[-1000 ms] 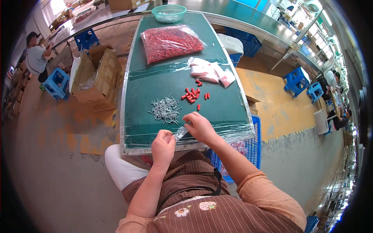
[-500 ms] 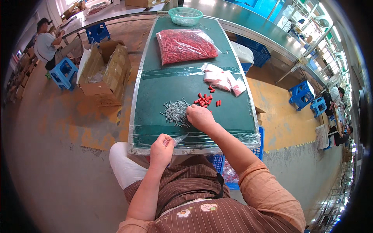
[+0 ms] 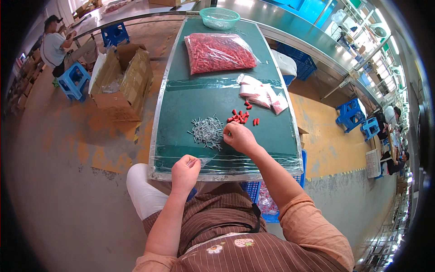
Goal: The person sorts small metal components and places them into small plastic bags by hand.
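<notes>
My left hand [image 3: 186, 170] is closed at the table's near edge, pinching a small clear plastic bag [image 3: 205, 160] that points to the right. My right hand [image 3: 240, 138] hovers or rests just right of a heap of grey screws [image 3: 206, 131], its fingers curled together in a pinch. Whatever lies between those fingertips is too small to make out. Just beyond the right hand sits a loose group of red plastic plugs [image 3: 239, 116], with a few more apart from it. Small white-and-clear bags [image 3: 259, 94] lie stacked farther back on the green tabletop [image 3: 190, 97].
A large clear bag of red plugs [image 3: 219, 53] and a green mesh basket [image 3: 219, 19] occupy the far end. Under the near right corner is a blue crate [image 3: 271, 218] with packed bags. An open cardboard box [image 3: 122, 86] stands left; a seated person [image 3: 56, 47] is beyond it.
My right hand has shifted slightly right and nearer, away from the screw heap. The left hand, still pinching the bag, has moved a little left.
</notes>
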Demonstrator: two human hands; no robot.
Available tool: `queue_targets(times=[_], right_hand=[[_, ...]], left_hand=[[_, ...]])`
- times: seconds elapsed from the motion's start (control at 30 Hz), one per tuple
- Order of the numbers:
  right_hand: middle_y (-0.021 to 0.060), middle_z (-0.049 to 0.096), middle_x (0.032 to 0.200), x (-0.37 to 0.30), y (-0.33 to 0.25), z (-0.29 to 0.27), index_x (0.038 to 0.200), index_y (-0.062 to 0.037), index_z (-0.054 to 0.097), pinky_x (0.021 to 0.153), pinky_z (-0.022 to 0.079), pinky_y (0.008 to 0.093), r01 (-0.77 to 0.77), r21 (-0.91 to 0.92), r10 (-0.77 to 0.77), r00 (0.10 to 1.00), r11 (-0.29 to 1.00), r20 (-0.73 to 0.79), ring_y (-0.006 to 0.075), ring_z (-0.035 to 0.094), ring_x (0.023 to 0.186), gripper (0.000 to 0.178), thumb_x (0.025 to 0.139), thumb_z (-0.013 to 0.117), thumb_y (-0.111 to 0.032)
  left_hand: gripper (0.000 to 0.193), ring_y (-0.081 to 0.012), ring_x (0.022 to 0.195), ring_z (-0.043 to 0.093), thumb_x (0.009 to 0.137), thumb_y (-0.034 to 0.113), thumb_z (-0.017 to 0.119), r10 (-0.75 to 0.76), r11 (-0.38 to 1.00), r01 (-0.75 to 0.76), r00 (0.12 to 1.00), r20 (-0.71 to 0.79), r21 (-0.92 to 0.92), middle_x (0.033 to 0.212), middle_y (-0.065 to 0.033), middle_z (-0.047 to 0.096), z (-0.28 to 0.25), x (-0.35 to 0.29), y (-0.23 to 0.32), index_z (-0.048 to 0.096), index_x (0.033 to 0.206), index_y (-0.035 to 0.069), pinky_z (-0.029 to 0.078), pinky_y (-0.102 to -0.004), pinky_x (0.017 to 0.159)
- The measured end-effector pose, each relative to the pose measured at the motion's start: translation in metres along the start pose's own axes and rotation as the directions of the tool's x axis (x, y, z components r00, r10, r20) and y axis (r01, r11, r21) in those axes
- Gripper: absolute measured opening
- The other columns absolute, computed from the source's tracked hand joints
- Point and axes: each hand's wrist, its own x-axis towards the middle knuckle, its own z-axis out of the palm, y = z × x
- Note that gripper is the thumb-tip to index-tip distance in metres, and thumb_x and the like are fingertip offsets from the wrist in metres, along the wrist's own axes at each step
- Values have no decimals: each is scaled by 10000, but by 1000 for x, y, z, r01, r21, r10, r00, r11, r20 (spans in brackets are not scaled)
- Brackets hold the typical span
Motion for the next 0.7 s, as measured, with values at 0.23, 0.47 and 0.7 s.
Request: queue_targets(times=[0.23,0.47,0.7], right_hand=[[159,603,839,-1,-1,8,772,-23,623,712,504,428,46,-144,-45,999,989,10,335,613,812,143,787,568,-154],[170,620,809,6,-10,-3,782,-12,619,679,508,426,19,-207,4,994,978,110,349,621,767,151,769,563,-151],[181,603,749,-40,-89,-48,774,-12,566,655,479,433,171,241,-214,962,955,169,379,593,723,108,763,581,-118]], left_hand=[[119,-159,663,639,802,123,647,-4,1000,5,999,-32,18,721,-107,668,3,1,2,647,811,5,480,-287,630],[100,-234,671,658,793,115,640,54,993,-45,995,-88,106,723,-124,665,5,4,20,631,772,17,492,-318,627],[103,-205,658,640,779,103,638,114,956,-90,991,-71,278,702,-124,642,19,12,21,609,748,9,487,-310,625]])
